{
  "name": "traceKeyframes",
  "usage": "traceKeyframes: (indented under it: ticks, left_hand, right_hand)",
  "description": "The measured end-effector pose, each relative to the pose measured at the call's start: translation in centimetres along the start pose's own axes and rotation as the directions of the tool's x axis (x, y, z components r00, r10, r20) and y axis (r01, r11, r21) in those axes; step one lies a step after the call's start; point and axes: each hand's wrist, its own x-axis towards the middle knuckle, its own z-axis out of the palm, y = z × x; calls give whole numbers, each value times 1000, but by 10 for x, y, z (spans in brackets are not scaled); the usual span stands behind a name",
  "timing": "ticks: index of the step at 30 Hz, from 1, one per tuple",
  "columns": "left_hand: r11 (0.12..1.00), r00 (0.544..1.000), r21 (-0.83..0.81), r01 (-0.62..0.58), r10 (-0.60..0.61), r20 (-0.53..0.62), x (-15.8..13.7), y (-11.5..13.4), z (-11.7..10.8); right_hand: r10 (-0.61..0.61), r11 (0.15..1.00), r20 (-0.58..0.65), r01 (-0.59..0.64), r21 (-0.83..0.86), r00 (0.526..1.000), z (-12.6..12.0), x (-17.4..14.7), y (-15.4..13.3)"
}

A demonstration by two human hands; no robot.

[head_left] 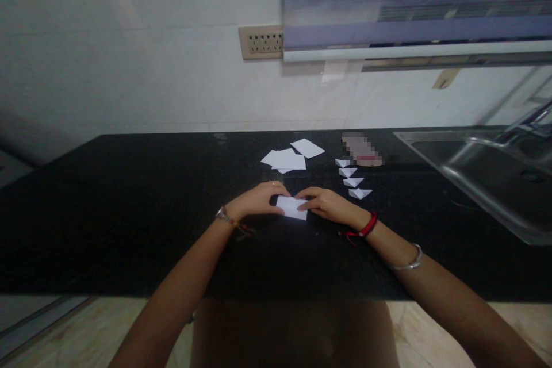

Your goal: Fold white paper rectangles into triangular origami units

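A small white piece of paper [292, 209] lies on the black countertop in front of me, its long side running left to right. My left hand [261, 198] grips it at the left end, thumb on the near side and fingers at the far edge. At the other end, my right hand [321, 202] pinches it, with thumb and fingertips on its upper right part. Beyond my hands is a loose pile of flat white paper pieces [288, 159]. Several small folded paper pieces [360, 193] stand in a row to the right.
The black countertop [129, 213] runs to a tiled wall with a socket panel [264, 42]. A blurred-out flat object [362, 149] lies behind the folded pieces. On the right a steel sink [487, 184] with a faucet [524, 123] is set into the counter.
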Motion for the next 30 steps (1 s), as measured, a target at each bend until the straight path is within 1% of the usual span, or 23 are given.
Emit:
traceKeyframes:
  ticks: [7, 13, 23, 30]
  left_hand:
    - [1000, 999, -12, 25, -25, 22, 0, 1, -2]
    - [1000, 999, -5, 20, -20, 29, 0, 0, -1]
    - [1000, 999, -14, 10, -10, 48, 1, -2, -1]
    - [1000, 998, 10, 28, -28, 51, 0, 7, -4]
  right_hand:
    - [-16, 999, 1, 16, -28, 1000, 0, 1, -1]
    - [-20, 999, -12, 20, -42, 1000, 1, 0, 0]
    - [-23, 999, -1, 23, -44, 1000, 2, 1, 0]
    - [-14, 1000, -16, 14, -6, 1000, 1, 0, -1]
